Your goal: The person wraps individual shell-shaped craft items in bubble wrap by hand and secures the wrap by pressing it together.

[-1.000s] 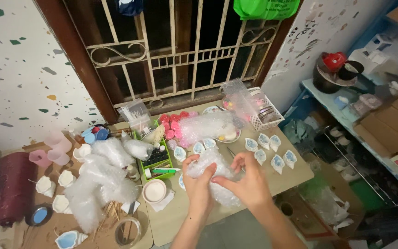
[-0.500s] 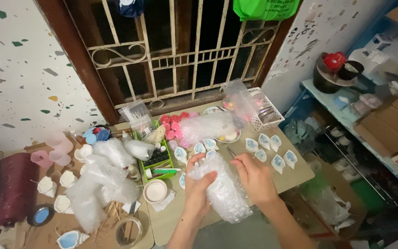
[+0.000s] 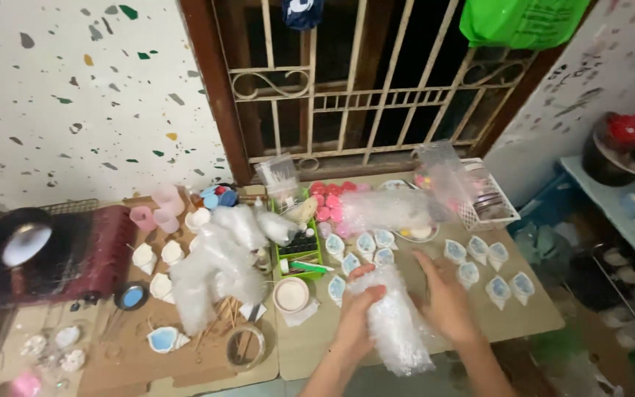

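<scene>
My left hand [image 3: 356, 317] and my right hand [image 3: 446, 300] press from both sides on a roll of clear bubble wrap [image 3: 395, 323] held upright just above the front of the low table [image 3: 531, 320]. The wrap's lower end hangs past the table's front edge. Whatever is inside the wrap is hidden. Small white and blue shell-shaped cast pieces [image 3: 365, 244] lie on the table right behind my hands, and more of these pieces [image 3: 497, 268] lie to the right.
A heap of bubble wrap [image 3: 211, 268] lies to the left beside a green tray [image 3: 299, 250], a round white lid [image 3: 290, 294] and a tape roll [image 3: 245, 347]. Pink cups [image 3: 157, 209], pink pieces [image 3: 332, 198] and a white basket [image 3: 490, 195] line the back by a barred window [image 3: 361, 81].
My hands have gone on turning the bubble wrap around what it holds. The bundle now stands more upright between my palms, and my left hand has slid onto its near side.
</scene>
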